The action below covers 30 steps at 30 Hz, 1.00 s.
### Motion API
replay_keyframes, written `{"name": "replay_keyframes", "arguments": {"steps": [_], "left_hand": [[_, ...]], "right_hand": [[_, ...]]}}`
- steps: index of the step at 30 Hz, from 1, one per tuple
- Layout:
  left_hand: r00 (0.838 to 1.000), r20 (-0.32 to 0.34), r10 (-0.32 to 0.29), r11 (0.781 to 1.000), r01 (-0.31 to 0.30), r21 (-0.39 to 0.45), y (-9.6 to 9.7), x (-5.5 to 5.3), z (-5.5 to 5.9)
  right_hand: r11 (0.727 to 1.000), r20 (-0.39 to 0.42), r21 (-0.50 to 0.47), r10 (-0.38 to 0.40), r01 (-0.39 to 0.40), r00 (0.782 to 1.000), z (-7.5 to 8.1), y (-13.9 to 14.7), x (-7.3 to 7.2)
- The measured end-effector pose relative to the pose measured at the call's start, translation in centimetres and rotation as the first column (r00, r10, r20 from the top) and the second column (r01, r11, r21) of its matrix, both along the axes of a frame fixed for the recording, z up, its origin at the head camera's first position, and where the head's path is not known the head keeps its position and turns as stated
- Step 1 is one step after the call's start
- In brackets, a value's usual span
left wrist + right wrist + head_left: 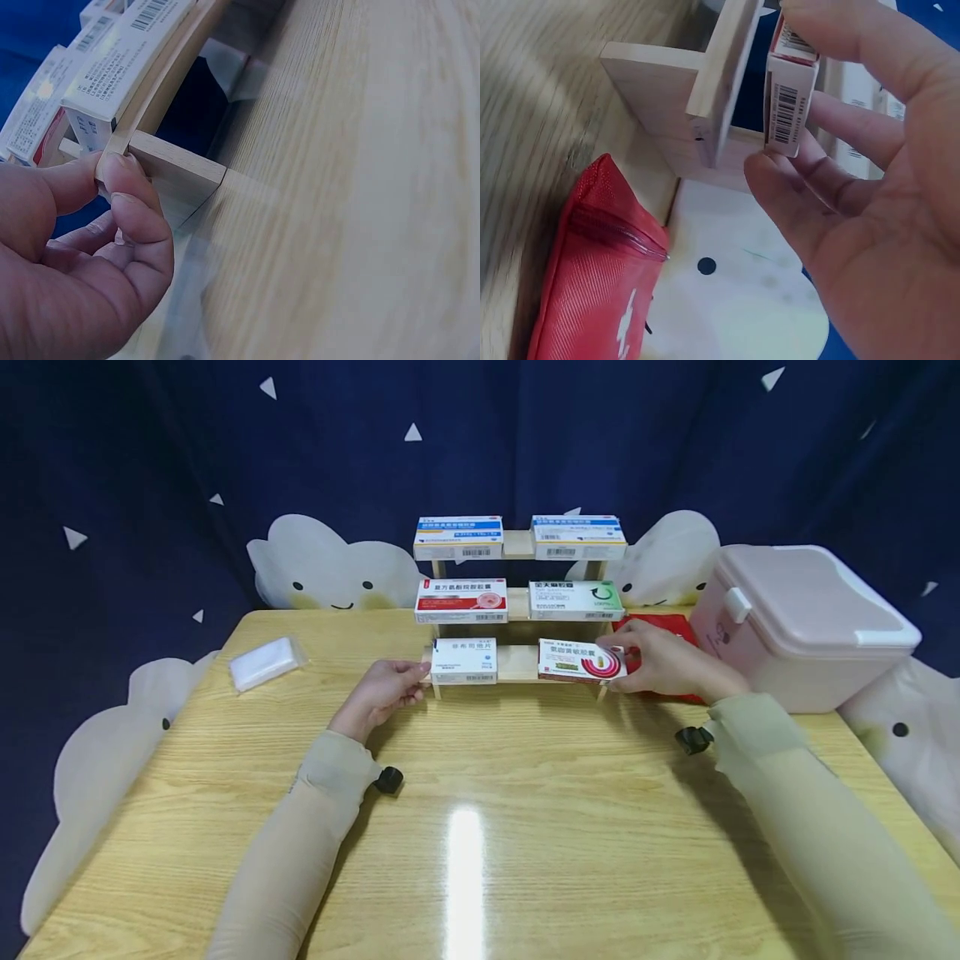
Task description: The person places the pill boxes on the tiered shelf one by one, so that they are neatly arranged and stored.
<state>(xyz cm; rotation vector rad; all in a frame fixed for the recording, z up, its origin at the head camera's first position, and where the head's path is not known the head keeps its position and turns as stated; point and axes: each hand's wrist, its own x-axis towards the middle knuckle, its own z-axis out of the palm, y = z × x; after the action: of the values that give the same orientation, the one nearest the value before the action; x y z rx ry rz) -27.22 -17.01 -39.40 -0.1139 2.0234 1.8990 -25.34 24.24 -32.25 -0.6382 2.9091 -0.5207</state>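
Observation:
A three-tier wooden rack (519, 665) stands on the table, with two medicine boxes on each of the upper two tiers. My right hand (663, 658) grips the right end of a white and maroon medicine box (568, 661) with pink rings, at the right of the lowest tier. In the right wrist view, thumb and fingers hold that box by opposite edges beside the shelf board. My left hand (384, 692) pinches the left end of the lowest shelf board (120, 142) between thumb and forefinger. Just beside it, a white medicine box (463, 661) lies on that tier.
Behind the right hand lies a red zippered pouch (604, 277), next to a pale pink lidded storage box (780, 635). A white plastic-wrapped packet (264, 664) is on the table at the left. A dark blue curtain (480, 435) hangs behind the rack.

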Motion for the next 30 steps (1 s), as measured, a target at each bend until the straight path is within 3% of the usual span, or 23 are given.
{"name": "replay_keyframes", "arguments": {"steps": [13, 30], "left_hand": [[1.000, 0.011, 0.010, 1.000, -0.009, -0.021, 0.0, -0.2, -0.2], [1.000, 0.012, 0.009, 1.000, -0.009, -0.025, 0.2, -0.1, 0.1]], "right_hand": [[0.996, 0.120, 0.020, -0.086, 0.084, 0.989, -1.0, -0.5, -2.2], [0.996, 0.127, 0.000, -0.085, 0.086, 0.988, -1.6, -0.5, -2.1]]}}
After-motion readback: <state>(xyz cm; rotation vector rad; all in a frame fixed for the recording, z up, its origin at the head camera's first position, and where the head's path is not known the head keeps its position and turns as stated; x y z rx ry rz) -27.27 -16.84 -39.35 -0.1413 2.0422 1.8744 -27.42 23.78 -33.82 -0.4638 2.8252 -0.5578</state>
